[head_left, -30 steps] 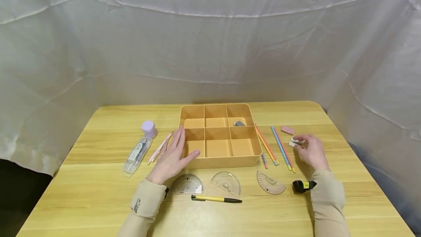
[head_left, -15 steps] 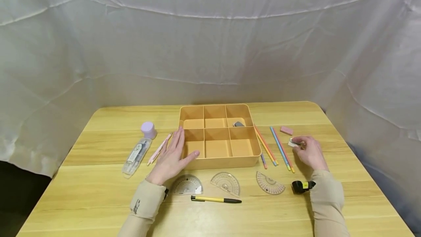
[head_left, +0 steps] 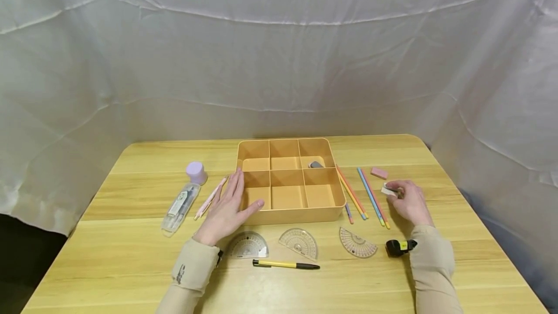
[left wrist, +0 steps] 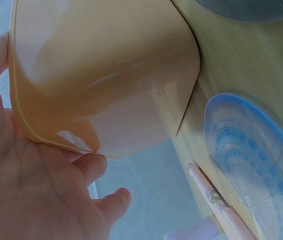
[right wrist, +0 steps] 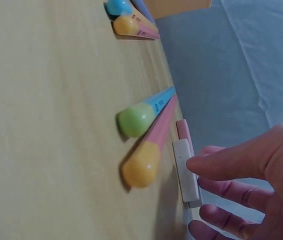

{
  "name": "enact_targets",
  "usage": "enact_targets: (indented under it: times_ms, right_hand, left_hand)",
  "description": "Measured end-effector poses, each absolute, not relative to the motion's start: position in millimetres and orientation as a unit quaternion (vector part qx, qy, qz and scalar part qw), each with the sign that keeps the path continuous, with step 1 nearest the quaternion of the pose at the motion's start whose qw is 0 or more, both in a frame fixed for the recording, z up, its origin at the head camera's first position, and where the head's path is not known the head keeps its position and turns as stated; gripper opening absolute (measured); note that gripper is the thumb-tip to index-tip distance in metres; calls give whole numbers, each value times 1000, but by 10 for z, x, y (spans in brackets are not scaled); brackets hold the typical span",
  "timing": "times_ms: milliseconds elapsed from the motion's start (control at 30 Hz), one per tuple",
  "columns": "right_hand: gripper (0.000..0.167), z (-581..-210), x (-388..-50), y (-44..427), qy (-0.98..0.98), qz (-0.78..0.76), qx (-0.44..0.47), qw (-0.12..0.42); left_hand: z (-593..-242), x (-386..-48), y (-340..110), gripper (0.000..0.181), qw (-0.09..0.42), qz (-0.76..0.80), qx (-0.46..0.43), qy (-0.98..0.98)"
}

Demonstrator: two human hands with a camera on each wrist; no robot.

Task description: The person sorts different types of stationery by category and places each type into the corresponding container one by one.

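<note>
An orange box [head_left: 287,215] with several compartments stands mid-table in the head view. My left hand [head_left: 225,210] rests against its left side and front left corner, fingers extended and thumb over the front. In the left wrist view this hand [left wrist: 36,185] touches the box's rim [left wrist: 34,137]. To the right, my right hand [head_left: 410,202] pinches a white eraser [head_left: 387,191] close to the tabletop. The right wrist view shows the thumb on the near face of that eraser [right wrist: 185,172], with fingers behind it. A grey eraser [head_left: 317,164] lies in the back right compartment.
Beyond the right hand lies a pink eraser [head_left: 379,173]. Colored pencils [head_left: 374,197] lie right of the box. Clear protractors [head_left: 299,243], a yellow pen [head_left: 285,264] and a black tape-like object [head_left: 397,247] lie in front. A clear case [head_left: 180,210] and purple round item [head_left: 196,173] sit left.
The right hand stays at the white eraser, which turns slightly between the fingers. The left hand keeps its place on the box. The whole head view shifts very slightly left.
</note>
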State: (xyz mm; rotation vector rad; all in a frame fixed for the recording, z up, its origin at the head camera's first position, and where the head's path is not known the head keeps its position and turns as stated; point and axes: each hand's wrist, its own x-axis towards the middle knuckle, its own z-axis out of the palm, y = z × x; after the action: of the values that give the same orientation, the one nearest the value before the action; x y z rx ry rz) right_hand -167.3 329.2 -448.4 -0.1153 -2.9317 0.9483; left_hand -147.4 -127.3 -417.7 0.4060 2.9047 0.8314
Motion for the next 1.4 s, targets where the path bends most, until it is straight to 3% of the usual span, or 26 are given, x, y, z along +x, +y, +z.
enact_targets:
  times_ms: [400,933,1400]
  right_hand:
    - [40,-4513,-1663,3293,-949,311,-36,30]
    - [23,-4543,-1658,3281,-949,304,-52,64]
    - [26,-4539,-1655,3284,-951,299,-46,59]
  left_hand:
    - [-4183,-1470,-1277,95,40,278,136,950]
    - [-4195,-1472,-1289,96,36,274,137,951]
    - [-4204,-1483,-1283,96,42,272,137,952]
